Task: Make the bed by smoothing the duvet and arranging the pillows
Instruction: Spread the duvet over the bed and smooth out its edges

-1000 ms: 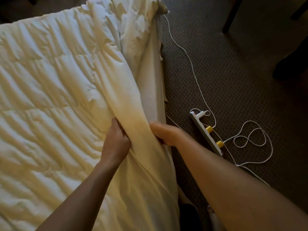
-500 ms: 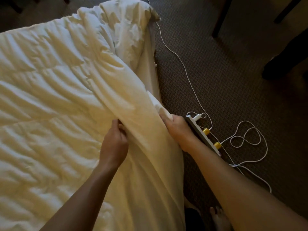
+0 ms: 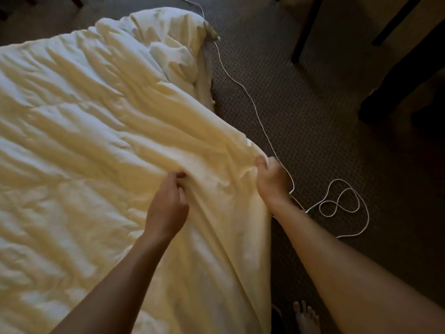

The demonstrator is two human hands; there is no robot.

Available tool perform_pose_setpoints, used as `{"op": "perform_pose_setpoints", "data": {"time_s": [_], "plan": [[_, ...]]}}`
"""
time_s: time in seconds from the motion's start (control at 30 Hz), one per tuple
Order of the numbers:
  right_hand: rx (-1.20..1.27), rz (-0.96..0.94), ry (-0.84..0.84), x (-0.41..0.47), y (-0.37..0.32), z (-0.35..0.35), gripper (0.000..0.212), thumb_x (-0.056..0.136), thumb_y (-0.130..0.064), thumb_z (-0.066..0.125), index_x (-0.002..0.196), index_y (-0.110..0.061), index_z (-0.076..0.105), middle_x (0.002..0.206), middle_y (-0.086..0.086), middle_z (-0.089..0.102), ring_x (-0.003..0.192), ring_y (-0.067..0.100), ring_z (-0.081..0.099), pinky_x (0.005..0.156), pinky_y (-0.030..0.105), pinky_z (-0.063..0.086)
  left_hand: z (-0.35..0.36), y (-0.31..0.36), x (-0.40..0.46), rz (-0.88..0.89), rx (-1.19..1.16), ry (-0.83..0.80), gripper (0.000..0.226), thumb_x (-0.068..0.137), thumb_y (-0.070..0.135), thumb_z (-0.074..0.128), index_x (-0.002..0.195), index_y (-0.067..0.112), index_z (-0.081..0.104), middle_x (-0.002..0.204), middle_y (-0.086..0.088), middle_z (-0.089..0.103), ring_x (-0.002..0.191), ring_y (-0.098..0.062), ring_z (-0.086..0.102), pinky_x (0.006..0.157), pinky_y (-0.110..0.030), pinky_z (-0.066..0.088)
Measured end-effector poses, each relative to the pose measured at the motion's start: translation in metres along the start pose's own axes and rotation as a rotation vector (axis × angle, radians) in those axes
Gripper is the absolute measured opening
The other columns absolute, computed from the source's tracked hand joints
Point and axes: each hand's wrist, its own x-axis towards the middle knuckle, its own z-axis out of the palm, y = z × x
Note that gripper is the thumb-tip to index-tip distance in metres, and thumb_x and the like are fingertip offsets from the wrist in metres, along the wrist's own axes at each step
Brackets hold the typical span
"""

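Observation:
A cream, wrinkled duvet (image 3: 84, 145) covers the bed and fills the left of the view. Its right edge is lifted and stretched out over the side of the bed. My left hand (image 3: 168, 208) pinches a fold of the duvet a little in from that edge. My right hand (image 3: 271, 180) grips the edge itself, held out over the carpet. A bunched white corner of bedding (image 3: 173, 44) lies at the far end of the bed. I cannot make out any separate pillow.
Dark carpet (image 3: 313, 116) runs along the bed's right side. A white cable (image 3: 240, 85) trails across it and coils in loops (image 3: 342, 203) near my right wrist. Dark furniture legs (image 3: 303, 30) stand at the upper right. My bare foot (image 3: 305, 317) shows at the bottom.
Both hands have pulled the duvet edge outward to the right, so it now spreads over the bed's side and hides the power strip on the floor. The view has shifted left.

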Motion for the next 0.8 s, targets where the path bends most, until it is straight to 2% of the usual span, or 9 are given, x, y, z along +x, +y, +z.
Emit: {"op": "perform_pose_setpoints", "data": {"time_s": [0.17,0.23,0.37,0.43,0.5,0.57,0.63,0.73,0.8], "plan": [[-0.034,0.022,0.069,0.012,0.021,-0.002,0.032,0.105,-0.031,0.043,0.076,-0.018,0.043,0.071,-0.003,0.049,0.062,0.013,0.044,0.054,0.034,0.024,-0.003,-0.006,0.009,0.01,0.025,-0.034,0.032,0.095,0.007,0.043,0.123,0.02,0.053,0.113,-0.006,0.065,0.105,-0.026,0.059,0.08,-0.029,0.037],[-0.1,0.121,0.011,0.018,0.016,0.005,0.03,0.106,-0.029,0.04,0.08,-0.015,0.048,0.076,-0.001,0.052,0.069,0.02,0.049,0.057,0.035,0.023,-0.007,-0.005,0.014,0.009,0.024,-0.033,0.032,0.094,0.007,0.043,0.122,0.019,0.053,0.111,-0.007,0.065,0.103,-0.026,0.06,0.081,-0.031,0.039],[-0.283,0.247,-0.159,0.037,0.008,0.008,0.019,0.096,-0.023,0.046,0.084,-0.012,0.057,0.09,0.009,0.061,0.091,0.035,0.061,0.065,0.033,0.037,-0.012,0.0,0.029,0.016,0.02,-0.009,0.03,0.094,0.006,0.044,0.12,0.017,0.055,0.108,-0.009,0.066,0.102,-0.029,0.06,0.08,-0.031,0.04],[-0.313,0.238,-0.251,0.046,-0.009,0.007,0.015,0.09,-0.021,0.049,0.093,-0.012,0.06,0.092,0.007,0.063,0.085,0.028,0.06,0.058,0.03,0.035,-0.013,0.008,0.039,0.022,0.008,0.003,0.029,0.094,0.008,0.044,0.119,0.017,0.055,0.11,-0.006,0.064,0.104,-0.025,0.059,0.082,-0.031,0.041],[-0.21,0.171,-0.294,0.054,-0.037,0.013,0.02,0.095,-0.026,0.048,0.099,-0.013,0.062,0.092,0.004,0.062,0.08,0.02,0.057,0.055,0.028,0.033,-0.016,0.019,0.05,0.038,0.001,0.025,0.029,0.094,0.009,0.044,0.119,0.016,0.055,0.11,-0.004,0.061,0.105,-0.022,0.057,0.086,-0.034,0.044],[-0.066,0.095,-0.31,0.068,-0.072,0.026,0.032,0.101,-0.036,0.043,0.104,-0.013,0.065,0.097,0.004,0.065,0.086,0.02,0.058,0.062,0.028,0.038,-0.019,0.03,0.065,0.059,0.017,0.05,0.03,0.094,0.009,0.044,0.122,0.015,0.056,0.113,-0.003,0.057,0.109,-0.022,0.053,0.093,-0.037,0.045],[0.023,0.058,-0.359,0.087,-0.105,0.042,0.045,0.104,-0.043,0.039,0.108,-0.01,0.07,0.107,0.008,0.069,0.097,0.023,0.061,0.078,0.032,0.046,-0.021,0.038,0.084,0.056,0.057,0.059,0.033,0.094,0.011,0.044,0.125,0.015,0.056,0.12,-0.003,0.053,0.116,-0.021,0.048,0.099,-0.037,0.042],[-0.025,0.062,-0.512,0.118,-0.147,0.068,0.059,0.103,-0.052,0.033,0.117,-0.008,0.07,0.121,0.011,0.067,0.112,0.026,0.06,0.092,0.034,0.045,-0.025,0.045,0.123,0.041,0.106,0.09,0.043,0.089,0.021,0.04,0.128,0.014,0.055,0.126,-0.007,0.052,0.12,-0.024,0.046,0.103,-0.038,0.039],[-0.058,0.047,-0.621,0.134,-0.169,0.083,0.06,0.103,-0.055,0.033,0.122,-0.011,0.068,0.127,0.011,0.064,0.117,0.026,0.058,0.092,0.033,0.043,-0.029,0.05,0.148,-0.007,0.115,0.104,0.05,0.086,0.024,0.039,0.132,0.012,0.052,0.129,-0.01,0.049,0.122,-0.026,0.044,0.105,-0.039,0.038]]}}
